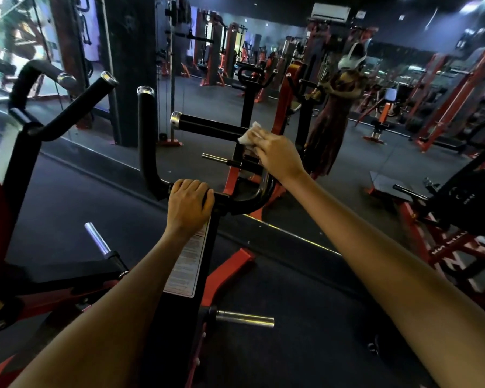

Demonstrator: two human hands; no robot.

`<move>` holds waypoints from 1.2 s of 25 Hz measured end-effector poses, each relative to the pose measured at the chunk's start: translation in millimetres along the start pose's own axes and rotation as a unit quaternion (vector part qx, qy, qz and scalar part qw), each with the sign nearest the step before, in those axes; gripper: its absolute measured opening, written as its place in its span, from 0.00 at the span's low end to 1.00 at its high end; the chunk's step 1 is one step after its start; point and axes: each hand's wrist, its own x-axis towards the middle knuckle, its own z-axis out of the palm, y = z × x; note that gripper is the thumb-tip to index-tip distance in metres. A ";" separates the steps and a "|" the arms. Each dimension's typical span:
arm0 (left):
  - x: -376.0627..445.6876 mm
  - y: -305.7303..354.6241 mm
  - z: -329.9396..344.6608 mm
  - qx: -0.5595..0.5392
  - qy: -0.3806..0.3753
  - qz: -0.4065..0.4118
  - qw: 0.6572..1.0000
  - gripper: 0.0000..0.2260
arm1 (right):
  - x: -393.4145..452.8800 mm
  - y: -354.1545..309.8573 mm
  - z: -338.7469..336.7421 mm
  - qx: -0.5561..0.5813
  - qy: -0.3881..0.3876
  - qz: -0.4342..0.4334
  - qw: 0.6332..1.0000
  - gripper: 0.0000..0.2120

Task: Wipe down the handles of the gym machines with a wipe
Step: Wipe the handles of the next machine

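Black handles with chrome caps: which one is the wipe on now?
The horizontal handle, cap pointing left; the right hand presses the wipe on it. The upright handle beside it is untouched.

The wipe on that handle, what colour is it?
White: the small crumpled wipe, clearest in the head view.

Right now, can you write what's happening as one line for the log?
right hand holds wipe on horizontal handle | left hand grips crossbar | upright handle untouched

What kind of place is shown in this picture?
A gym, most likely. Weight machines with red frames fill the room, a black padded handle is being wiped with a white wipe, and a wall mirror reflects the floor.
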 end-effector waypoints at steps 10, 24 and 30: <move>2.4 1.8 -4.6 0.002 -0.079 -0.016 0.997 0.20 | -82.6 -29.6 21.2 0.036 0.119 0.075 0.989 0.10; -2.5 -3.8 -1.8 -0.007 -0.049 0.011 0.999 0.18 | -101.8 -101.4 64.1 0.059 0.112 0.100 0.987 0.15; -2.8 -4.1 -0.2 -0.003 -0.044 0.008 0.999 0.17 | -102.8 -10.9 14.2 0.002 -0.032 -0.205 0.978 0.15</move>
